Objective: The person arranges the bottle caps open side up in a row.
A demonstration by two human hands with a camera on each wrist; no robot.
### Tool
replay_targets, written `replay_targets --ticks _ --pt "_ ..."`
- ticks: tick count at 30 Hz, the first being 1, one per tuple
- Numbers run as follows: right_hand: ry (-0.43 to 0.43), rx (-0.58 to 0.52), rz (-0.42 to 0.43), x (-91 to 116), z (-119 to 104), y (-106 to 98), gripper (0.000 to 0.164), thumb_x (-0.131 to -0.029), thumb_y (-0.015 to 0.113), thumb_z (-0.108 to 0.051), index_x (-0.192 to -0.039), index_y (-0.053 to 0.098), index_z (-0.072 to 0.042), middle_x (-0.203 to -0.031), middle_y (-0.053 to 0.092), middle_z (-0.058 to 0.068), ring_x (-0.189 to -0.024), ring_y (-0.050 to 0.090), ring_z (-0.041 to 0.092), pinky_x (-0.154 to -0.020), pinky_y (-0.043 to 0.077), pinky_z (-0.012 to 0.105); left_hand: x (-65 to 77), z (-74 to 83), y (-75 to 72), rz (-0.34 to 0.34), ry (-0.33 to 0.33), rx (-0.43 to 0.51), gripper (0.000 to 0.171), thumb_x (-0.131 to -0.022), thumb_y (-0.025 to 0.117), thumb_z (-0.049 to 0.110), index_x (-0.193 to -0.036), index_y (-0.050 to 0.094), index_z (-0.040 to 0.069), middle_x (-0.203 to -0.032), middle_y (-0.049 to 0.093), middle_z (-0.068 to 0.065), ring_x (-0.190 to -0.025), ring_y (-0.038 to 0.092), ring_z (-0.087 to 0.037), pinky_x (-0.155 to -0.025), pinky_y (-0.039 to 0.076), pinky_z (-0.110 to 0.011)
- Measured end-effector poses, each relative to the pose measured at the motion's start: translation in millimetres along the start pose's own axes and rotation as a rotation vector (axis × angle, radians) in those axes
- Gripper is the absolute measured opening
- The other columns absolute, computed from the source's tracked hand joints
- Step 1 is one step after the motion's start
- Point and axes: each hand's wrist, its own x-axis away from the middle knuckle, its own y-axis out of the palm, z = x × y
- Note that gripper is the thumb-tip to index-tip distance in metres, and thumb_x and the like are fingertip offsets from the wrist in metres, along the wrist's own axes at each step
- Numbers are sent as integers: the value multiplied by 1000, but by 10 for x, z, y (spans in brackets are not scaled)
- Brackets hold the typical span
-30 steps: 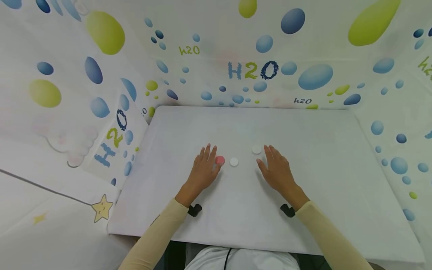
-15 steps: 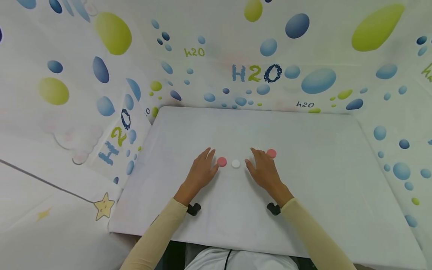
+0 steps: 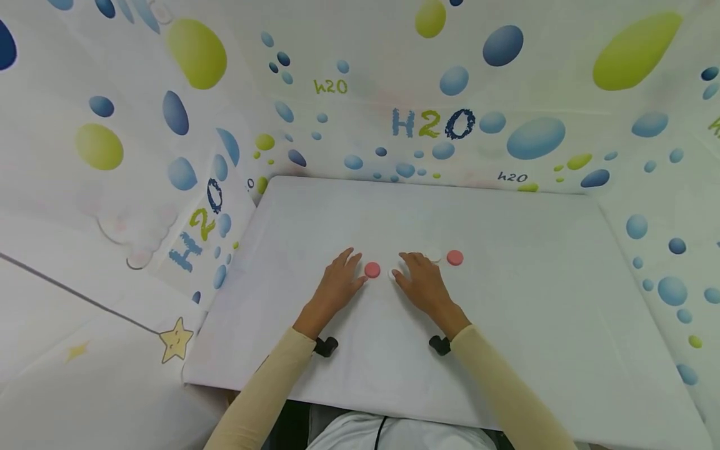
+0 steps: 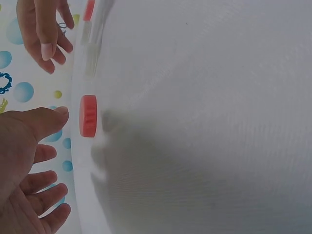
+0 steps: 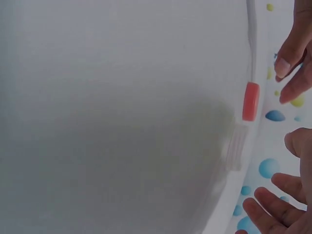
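Observation:
A red bottle cap (image 3: 372,270) with a ridged side lies on the white table between my hands. My left hand (image 3: 333,284) is beside it, fingers loosely bent, thumb near the cap; in the left wrist view a gap shows between thumb and red cap (image 4: 88,116). My right hand (image 3: 423,284) hovers over a white cap (image 3: 390,273), mostly hidden by the thumb; the right wrist view shows this white cap (image 5: 237,147) next to the red one (image 5: 251,101). Behind the right hand's fingers peeks another white cap (image 3: 434,259), and a second red cap (image 3: 455,257) sits right of it.
The white-covered table (image 3: 540,325) has its front edge near the person's lap. Behind it hangs a white cloth wall (image 3: 371,37) with blue and green blobs and H2O lettering. A black wrist mount (image 3: 326,347) is on the left wrist, another black mount (image 3: 439,345) on the right.
My right hand has moved left, from beside the far white cap to above the nearer one; the right red cap it had covered now shows. The left hand has hardly moved.

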Motion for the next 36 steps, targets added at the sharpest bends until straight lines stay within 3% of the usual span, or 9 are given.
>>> replay_targets --ticks 9,22,30,36 --pt "-81 40 -11 -94 -137 120 52 -103 70 -34 -147 59 -9 -144 60 15 -135 58 33 -111 46 58 -63 -10 41 12 25 -36 57 -102 72 29 -149 54 1 -161 44 -22 -148 46 -38 -113 45 -57" --pt "-92 78 -56 -162 -258 265 48 -102 73 -27 -145 61 -10 -142 61 14 -133 58 33 -104 46 58 -100 -27 88 12 42 -80 52 -101 73 29 -143 60 2 -156 50 -22 -143 52 -38 -109 48 -56" --pt "-95 68 -46 -204 -296 299 47 -99 76 -27 -141 64 -9 -140 62 13 -129 60 33 -104 45 60 -124 -30 89 47 88 -136 43 -101 74 26 -136 65 3 -152 55 -21 -141 54 -36 -104 52 -55" --pt "-109 87 -38 -221 -310 306 45 -100 75 -29 -139 66 -9 -140 62 13 -128 60 34 -103 45 59 -136 -28 75 25 82 -153 41 -101 73 27 -134 67 3 -151 56 -20 -141 54 -35 -105 52 -54"
